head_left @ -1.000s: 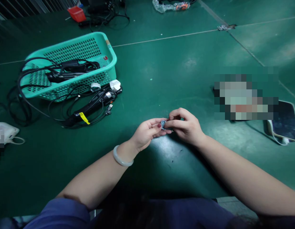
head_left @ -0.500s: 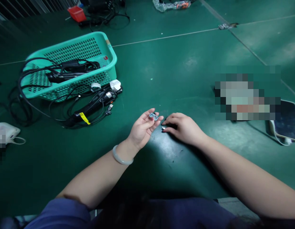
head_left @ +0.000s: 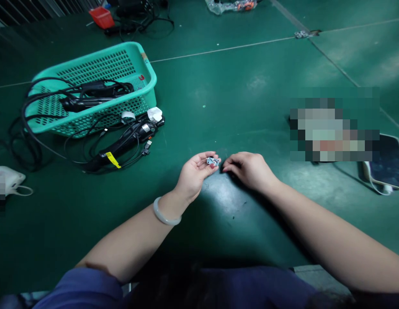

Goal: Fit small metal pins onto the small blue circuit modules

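My left hand (head_left: 195, 171) is held over the green table (head_left: 238, 94), palm turned up, its fingers pinching a small bluish-white flat piece with dark and shiny parts (head_left: 212, 162). It is too small to name its kind. Just to the right, my right hand (head_left: 249, 171) has its thumb and fingertips pressed together close to that piece, with a narrow gap between the hands. Whatever lies between the right fingertips is hidden.
A teal basket (head_left: 147, 88) with black cabled devices (head_left: 86, 103) stands at the left. In front of it lies a black device with a yellow tag (head_left: 113, 159). A phone (head_left: 388, 161) with a white cable is at right, a red bin (head_left: 102, 18) at the back.
The left hand has turned slightly and tilted the small piece toward the right hand. The right thumb and fingers have closed together; the tiny shiny bit by the thumb is no longer visible.
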`<control>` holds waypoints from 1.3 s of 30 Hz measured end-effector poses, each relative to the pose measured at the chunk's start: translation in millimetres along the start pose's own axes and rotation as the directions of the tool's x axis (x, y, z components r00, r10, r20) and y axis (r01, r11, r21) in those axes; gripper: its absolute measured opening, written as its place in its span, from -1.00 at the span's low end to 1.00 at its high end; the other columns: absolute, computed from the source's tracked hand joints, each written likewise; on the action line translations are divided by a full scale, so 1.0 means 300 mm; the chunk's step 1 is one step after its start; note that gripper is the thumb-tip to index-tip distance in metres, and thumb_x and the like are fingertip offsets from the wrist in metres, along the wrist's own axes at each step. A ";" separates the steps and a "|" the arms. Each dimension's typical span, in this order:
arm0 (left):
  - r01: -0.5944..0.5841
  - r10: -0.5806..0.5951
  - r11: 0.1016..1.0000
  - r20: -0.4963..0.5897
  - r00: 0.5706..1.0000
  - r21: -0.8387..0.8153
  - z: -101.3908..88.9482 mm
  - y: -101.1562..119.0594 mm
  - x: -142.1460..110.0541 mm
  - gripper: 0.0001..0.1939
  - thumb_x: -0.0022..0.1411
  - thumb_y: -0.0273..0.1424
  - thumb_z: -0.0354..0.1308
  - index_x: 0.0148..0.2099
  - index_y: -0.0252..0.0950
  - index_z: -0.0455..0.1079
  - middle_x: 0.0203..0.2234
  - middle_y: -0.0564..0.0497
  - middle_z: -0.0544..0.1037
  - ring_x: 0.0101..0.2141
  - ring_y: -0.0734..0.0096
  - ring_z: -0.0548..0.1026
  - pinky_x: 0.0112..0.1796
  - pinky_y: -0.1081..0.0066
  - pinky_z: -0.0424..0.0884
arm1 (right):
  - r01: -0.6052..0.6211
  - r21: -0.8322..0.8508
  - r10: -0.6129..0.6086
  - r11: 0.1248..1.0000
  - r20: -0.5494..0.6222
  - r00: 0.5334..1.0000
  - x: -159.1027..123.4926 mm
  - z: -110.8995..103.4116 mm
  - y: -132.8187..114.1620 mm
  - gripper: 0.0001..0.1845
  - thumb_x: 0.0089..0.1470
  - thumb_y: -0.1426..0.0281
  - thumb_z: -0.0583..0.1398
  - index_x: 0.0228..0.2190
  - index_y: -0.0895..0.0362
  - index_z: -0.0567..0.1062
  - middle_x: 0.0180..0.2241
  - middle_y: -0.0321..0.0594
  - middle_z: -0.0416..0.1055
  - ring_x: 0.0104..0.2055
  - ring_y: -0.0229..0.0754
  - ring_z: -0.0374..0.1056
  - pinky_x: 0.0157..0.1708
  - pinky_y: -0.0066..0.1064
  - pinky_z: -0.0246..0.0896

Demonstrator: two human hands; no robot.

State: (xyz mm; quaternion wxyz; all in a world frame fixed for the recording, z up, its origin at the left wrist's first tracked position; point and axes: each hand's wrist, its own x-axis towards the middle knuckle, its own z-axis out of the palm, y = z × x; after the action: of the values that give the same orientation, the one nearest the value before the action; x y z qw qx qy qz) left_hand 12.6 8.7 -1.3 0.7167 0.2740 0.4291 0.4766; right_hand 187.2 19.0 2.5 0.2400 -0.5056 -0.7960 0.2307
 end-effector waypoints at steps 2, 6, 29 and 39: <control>-0.031 0.031 0.999 -0.004 1.000 0.031 -0.001 -0.006 0.003 -0.69 -0.08 -0.61 0.30 -0.22 -0.35 0.43 -0.30 0.00 0.56 -0.22 0.46 0.53 0.01 0.30 0.33 | -0.025 0.042 0.026 0.999 -0.019 0.999 -0.001 -0.011 0.000 -0.90 0.02 0.45 0.23 -0.49 0.08 0.56 -0.45 -0.31 0.55 -0.40 -0.24 0.44 -0.29 -0.41 0.31; -0.086 0.090 0.989 -0.026 0.996 0.117 -0.005 -0.011 0.004 -0.70 -0.10 -0.57 0.32 -0.23 -0.34 0.43 -0.30 -0.01 0.57 -0.25 0.46 0.53 -0.02 0.29 0.36 | -0.009 0.081 0.008 0.997 0.016 1.000 -0.006 -0.028 -0.001 -0.90 -0.02 0.46 0.24 -0.48 0.08 0.59 -0.43 -0.30 0.58 -0.40 -0.22 0.48 -0.30 -0.41 0.36; -0.175 0.173 0.940 0.035 0.984 0.292 -0.005 -0.027 -0.018 -0.71 -0.10 -0.48 0.35 -0.25 -0.32 0.43 -0.35 -0.03 0.58 -0.27 0.37 0.55 -0.12 0.29 0.44 | 0.157 -0.219 -0.212 0.963 -0.256 0.943 -0.022 0.013 -0.113 -0.88 0.09 0.47 0.16 -0.44 0.12 0.49 -0.49 -0.21 0.48 -0.45 -0.22 0.36 -0.40 -0.39 0.29; -0.073 0.073 0.997 -0.025 0.997 -0.023 -0.005 0.008 0.002 -0.69 -0.08 -0.49 0.34 -0.23 -0.33 0.39 -0.39 0.04 0.56 -0.27 0.51 0.54 -0.09 0.42 0.38 | 0.042 -0.057 -0.048 0.998 -0.124 0.991 -0.017 -0.051 -0.048 -0.94 0.01 0.41 0.24 -0.43 0.07 0.56 -0.46 -0.25 0.54 -0.42 -0.20 0.41 -0.38 -0.37 0.30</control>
State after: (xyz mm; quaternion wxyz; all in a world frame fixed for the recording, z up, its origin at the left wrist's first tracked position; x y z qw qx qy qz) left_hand 10.4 10.2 -0.4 0.6968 0.2752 0.4218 0.5107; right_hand 188.4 10.7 22.4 0.2807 -0.5073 -0.7966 0.1714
